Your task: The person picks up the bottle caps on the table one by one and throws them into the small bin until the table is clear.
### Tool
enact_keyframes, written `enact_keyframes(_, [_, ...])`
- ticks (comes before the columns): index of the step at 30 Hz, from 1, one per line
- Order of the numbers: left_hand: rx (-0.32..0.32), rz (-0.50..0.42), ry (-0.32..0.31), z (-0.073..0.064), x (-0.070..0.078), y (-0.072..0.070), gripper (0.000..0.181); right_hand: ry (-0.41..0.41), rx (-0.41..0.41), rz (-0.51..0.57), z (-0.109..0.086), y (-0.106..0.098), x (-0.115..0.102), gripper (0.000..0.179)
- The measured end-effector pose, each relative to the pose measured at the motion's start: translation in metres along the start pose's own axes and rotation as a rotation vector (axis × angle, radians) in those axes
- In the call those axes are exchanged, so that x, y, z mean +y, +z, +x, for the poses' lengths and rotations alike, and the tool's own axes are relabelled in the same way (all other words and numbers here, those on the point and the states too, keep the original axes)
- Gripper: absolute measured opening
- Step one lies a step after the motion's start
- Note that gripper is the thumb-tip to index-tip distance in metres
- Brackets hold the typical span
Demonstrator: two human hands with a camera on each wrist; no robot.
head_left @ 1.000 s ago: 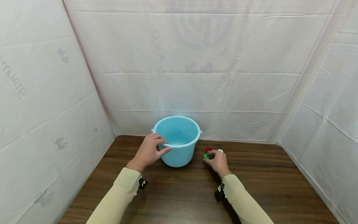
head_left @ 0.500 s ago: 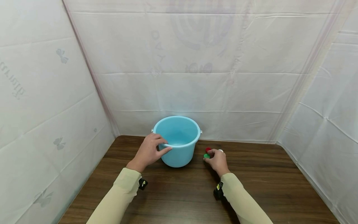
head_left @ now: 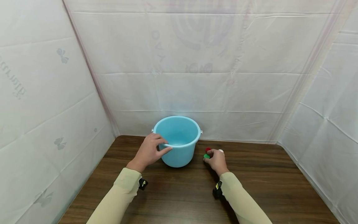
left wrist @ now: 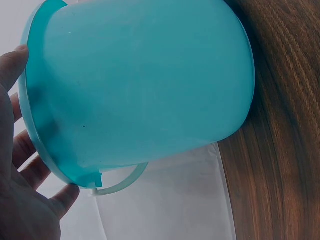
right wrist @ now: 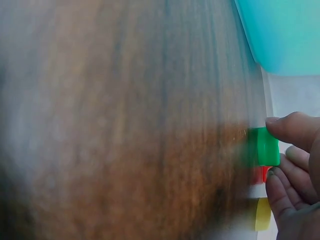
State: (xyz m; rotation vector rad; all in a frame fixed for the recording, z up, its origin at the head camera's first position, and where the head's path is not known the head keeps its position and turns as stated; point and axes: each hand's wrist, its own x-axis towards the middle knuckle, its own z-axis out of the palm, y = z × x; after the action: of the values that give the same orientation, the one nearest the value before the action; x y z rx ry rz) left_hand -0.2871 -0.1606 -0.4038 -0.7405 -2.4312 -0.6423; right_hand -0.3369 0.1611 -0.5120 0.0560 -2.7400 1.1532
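A light blue bucket (head_left: 179, 155) stands upright on the table near the back wall. My left hand (head_left: 148, 152) grips its near-left rim, thumb outside and fingers inside. In the left wrist view the fingers (left wrist: 25, 150) show beyond the rim of the tilted-looking bucket (left wrist: 145, 90). To the right of the bucket, my right hand (head_left: 216, 161) pinches a green bottle cap (head_left: 206, 156) at table level between thumb and fingertips. The green cap (right wrist: 268, 146) shows clearly in the right wrist view. Just behind it lies a red cap (head_left: 208, 150), partly hidden.
A small white piece (head_left: 221, 151) shows beyond the right hand. In the right wrist view a yellow cap (right wrist: 262, 214) stands beside the fingers. The bucket's handle (left wrist: 122, 185) hangs at its far side. Whitish sheets (head_left: 195, 77) enclose the brown wooden table (head_left: 173, 199).
The right wrist and forearm have shifted slightly left, while the fingers stay at the green cap. The left hand and bucket have not visibly moved.
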Motion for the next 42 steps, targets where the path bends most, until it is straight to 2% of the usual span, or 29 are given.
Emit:
enact_keyframes(14, [0.005,0.005,0.004,0.0,0.001,0.0,0.024,-0.001,-0.021,-0.059,0.0,0.0,-0.003,0.027])
enact_keyframes(26, [-0.005,-0.001,-0.003,0.0,0.0,0.0,0.024,0.01,-0.029,-0.053,-0.001,-0.003,-0.005,0.026])
enact_keyframes(42, [-0.006,-0.003,0.002,-0.001,0.0,-0.001,0.024,-0.031,-0.002,-0.025,0.0,-0.012,-0.005,0.029])
